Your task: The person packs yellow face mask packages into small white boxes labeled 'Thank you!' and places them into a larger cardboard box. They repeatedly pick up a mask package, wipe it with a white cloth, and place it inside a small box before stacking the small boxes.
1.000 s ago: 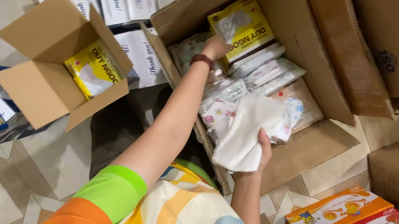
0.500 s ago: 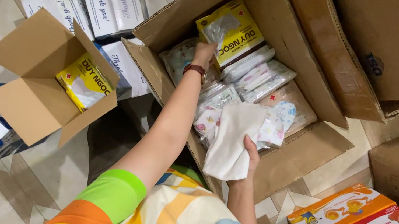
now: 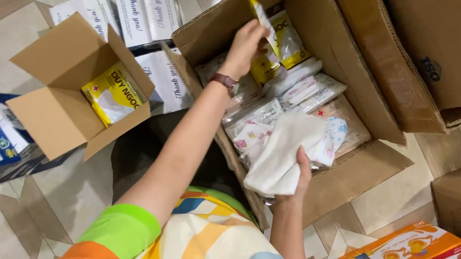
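L hand stretched fwd, pinching yellow packet; R hand bent, gripping white cloth.

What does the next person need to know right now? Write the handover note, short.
Left hand: gripping a yellow packet, lifted above the stock in the big carton.
Right hand: holding a white cloth-like bundle at the carton's near edge.
Small open box on the floor to the left: one yellow packet lies in it.
Clear-wrapped packs remain in the big carton.
White envelopes lie on the floor between the boxes.
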